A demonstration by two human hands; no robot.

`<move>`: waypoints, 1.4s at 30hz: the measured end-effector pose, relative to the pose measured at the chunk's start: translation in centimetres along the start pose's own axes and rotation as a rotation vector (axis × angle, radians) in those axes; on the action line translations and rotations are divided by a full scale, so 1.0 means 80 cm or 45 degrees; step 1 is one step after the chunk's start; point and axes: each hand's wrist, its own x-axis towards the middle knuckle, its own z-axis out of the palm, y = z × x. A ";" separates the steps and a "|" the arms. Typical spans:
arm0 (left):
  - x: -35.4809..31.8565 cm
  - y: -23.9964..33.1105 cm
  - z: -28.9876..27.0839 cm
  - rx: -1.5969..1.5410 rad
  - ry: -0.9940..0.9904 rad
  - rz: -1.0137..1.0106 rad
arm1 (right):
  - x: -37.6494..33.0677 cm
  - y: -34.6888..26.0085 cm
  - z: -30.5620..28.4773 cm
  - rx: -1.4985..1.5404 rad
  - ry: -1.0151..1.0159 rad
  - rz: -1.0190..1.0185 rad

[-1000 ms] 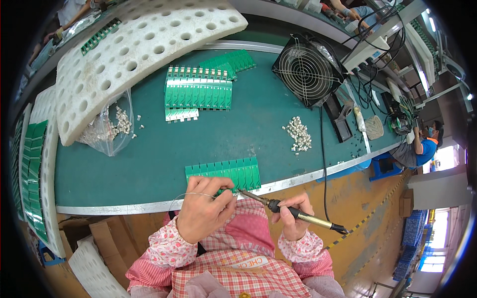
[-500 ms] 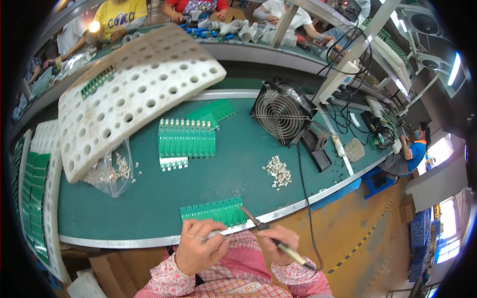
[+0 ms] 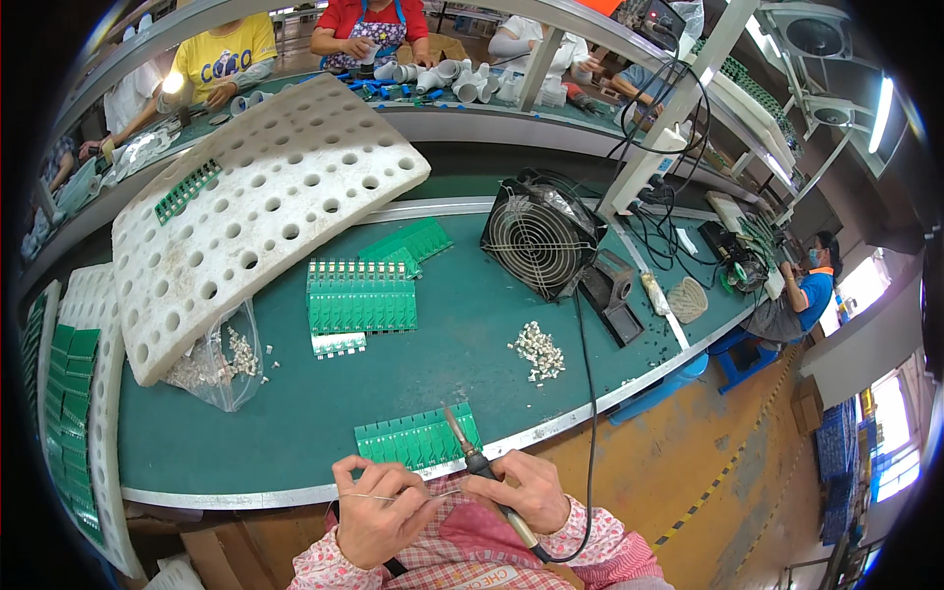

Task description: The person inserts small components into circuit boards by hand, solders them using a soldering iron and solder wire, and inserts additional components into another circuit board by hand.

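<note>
Two bare hands are in my view, both occupied. The left hand [image 3: 379, 511] is curled nearly closed, thumb and fingers pinching a thin silvery wire [image 3: 447, 493]; the wire runs toward the right hand [image 3: 531, 489], and I cannot tell whether it touches there. The right hand is closed around the dark handle of a slim soldering iron [image 3: 477, 464], its metal tip over a green rectangular circuit-board panel [image 3: 403, 442]; contact is not determinable. I judge the grip keeps the fingers off a probably hot tip. The panel lies flat on the green bench [image 3: 246, 442], beside its near metal edge, presumably for easy reach. Containers: a clear plastic bag [image 3: 228, 391], lying at the left partly under a white perforated foam slab [image 3: 295, 167], holds small white connectors [image 3: 239, 354]. A loose heap of similar white pieces [image 3: 539, 352] lies uncontained right of centre, near enough, I judge, for picking singly. The slab bears one narrow green board strip [image 3: 187, 192].
</note>
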 end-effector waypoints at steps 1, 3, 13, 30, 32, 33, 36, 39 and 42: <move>-0.002 -0.002 0.002 -0.037 0.022 -0.028 | 0.001 -0.001 0.001 -0.012 -0.015 -0.002; -0.006 -0.008 0.003 -0.072 0.035 -0.070 | 0.001 0.001 0.005 0.032 0.076 0.024; 0.002 -0.037 0.016 -0.151 0.117 -0.194 | -0.010 0.013 0.012 0.341 0.524 0.068; -0.005 -0.036 0.024 -0.075 0.124 -0.137 | -0.036 0.008 0.032 0.730 0.496 0.398; -0.005 -0.036 0.025 -0.061 0.126 -0.137 | -0.036 0.009 0.033 0.741 0.497 0.394; -0.004 -0.036 0.026 -0.051 0.122 -0.133 | -0.035 0.008 0.033 0.740 0.496 0.394; -0.004 -0.036 0.026 -0.031 0.118 -0.126 | -0.035 0.007 0.034 0.809 0.531 0.399; -0.005 -0.036 0.028 -0.018 0.117 -0.122 | -0.042 0.009 0.037 0.770 0.506 0.404; -0.006 -0.037 0.027 0.009 0.109 -0.109 | -0.040 0.007 0.039 0.807 0.552 0.391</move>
